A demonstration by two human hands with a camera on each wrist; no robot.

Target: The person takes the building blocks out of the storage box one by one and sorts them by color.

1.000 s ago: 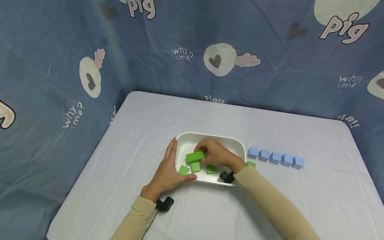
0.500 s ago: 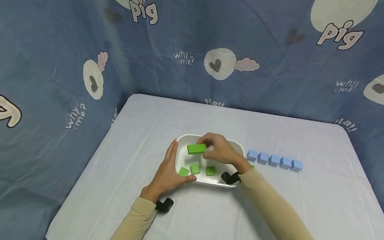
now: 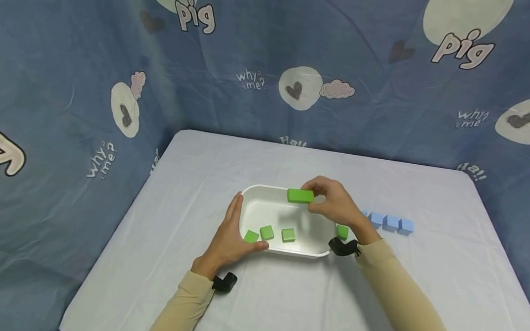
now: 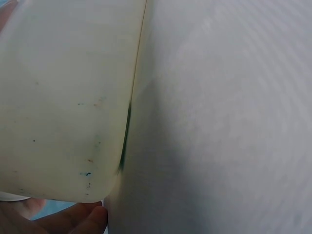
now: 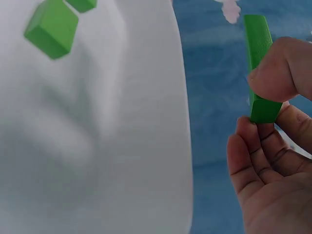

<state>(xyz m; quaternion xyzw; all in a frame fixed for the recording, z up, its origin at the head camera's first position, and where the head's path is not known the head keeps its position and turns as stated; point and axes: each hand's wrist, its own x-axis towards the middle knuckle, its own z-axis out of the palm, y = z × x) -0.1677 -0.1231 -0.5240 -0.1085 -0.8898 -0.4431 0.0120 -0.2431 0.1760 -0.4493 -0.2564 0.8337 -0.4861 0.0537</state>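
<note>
Currently | white table (image 3: 284, 298) | blue printed backdrop (image 3: 232, 113) | right hand (image 3: 337, 203) pinches green block (image 3: 297, 196) | left hand (image 3: 228, 239) spread against tray (image 3: 262, 211)

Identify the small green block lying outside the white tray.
The small green block on the table, just right of the white tray; the other three small green blocks all lie inside it.

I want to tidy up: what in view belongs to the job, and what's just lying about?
Likely part of the job:
green rectangular block, in the right hand
white tray, touched by the left hand
three green cubes inside it
probably the lone green block and row of blue cubes outside

Apparently just surroundings:
patterned blue curtain
white tablecloth
</note>
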